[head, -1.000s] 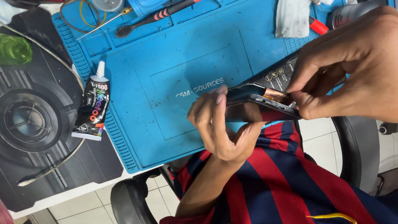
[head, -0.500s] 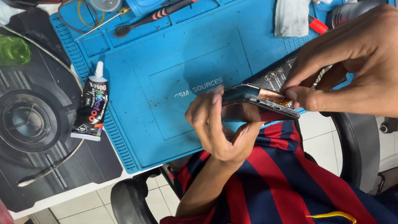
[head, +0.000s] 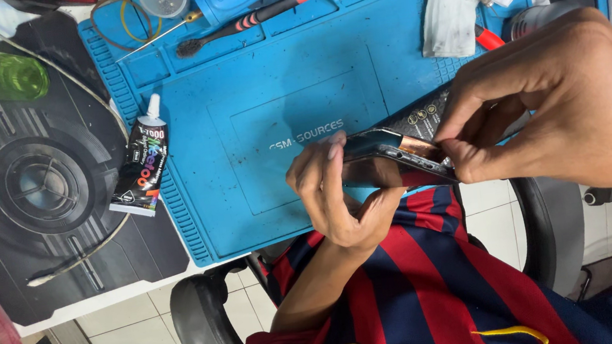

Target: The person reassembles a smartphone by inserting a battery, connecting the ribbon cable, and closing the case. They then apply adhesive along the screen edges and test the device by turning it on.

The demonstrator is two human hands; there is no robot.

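a slim dark phone (head: 389, 155), seen nearly edge-on, is held just above the near edge of a blue work mat (head: 274, 106). its long axis runs left to right, dipping slightly toward the right. it looks light, stiff, smooth and probably fragile, best gripped by its thin edges. the left hand (head: 340, 195) cradles its left end, fingers curled around it. the right hand (head: 555, 106) pinches the right end. a glue tube (head: 141, 162) lies well apart, left.

Our right hand (head: 547, 107) has slid its pinch further along the phone (head: 389, 155) edge. Our left hand (head: 339, 191) tilted the phone slightly flatter.
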